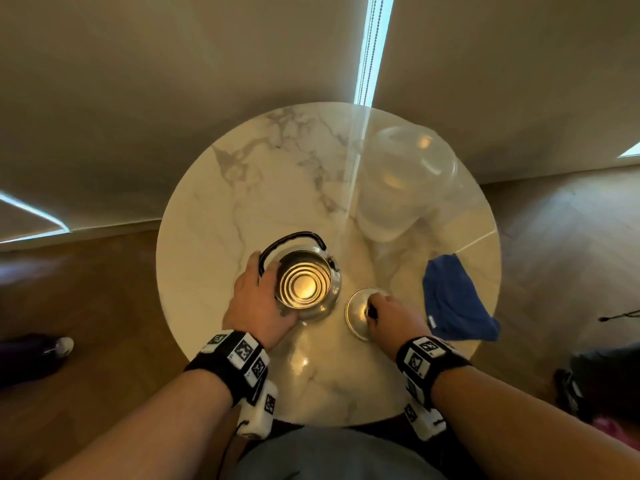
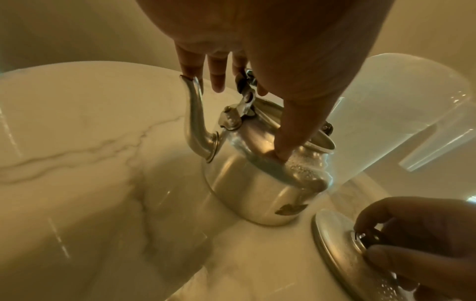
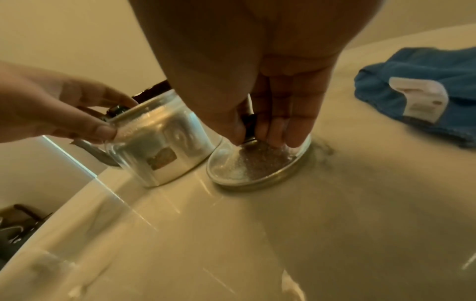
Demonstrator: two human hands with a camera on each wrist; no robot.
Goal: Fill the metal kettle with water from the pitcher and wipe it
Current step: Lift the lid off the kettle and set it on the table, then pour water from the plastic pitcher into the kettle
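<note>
The metal kettle (image 1: 304, 284) stands open near the table's front, its black handle folded back. Droplets speckle its shoulder (image 2: 306, 169). My left hand (image 1: 258, 299) holds the kettle's left side, thumb pressed on the shoulder (image 2: 284, 148) and fingers over the spout side. Right of the kettle its lid (image 1: 358, 311) lies flat on the table. My right hand (image 1: 381, 311) pinches the lid's dark knob (image 3: 248, 130) between thumb and fingers. The clear pitcher (image 1: 398, 188) stands at the back right, away from both hands. A crumpled blue cloth (image 1: 453, 303) lies right of the lid.
Everything sits on a round marble table (image 1: 242, 202) with its edge close on all sides. The left half and back of the top are bare. A shoe (image 1: 59, 346) is on the wooden floor at the left, and dark items (image 1: 602, 386) lie on the floor at the right.
</note>
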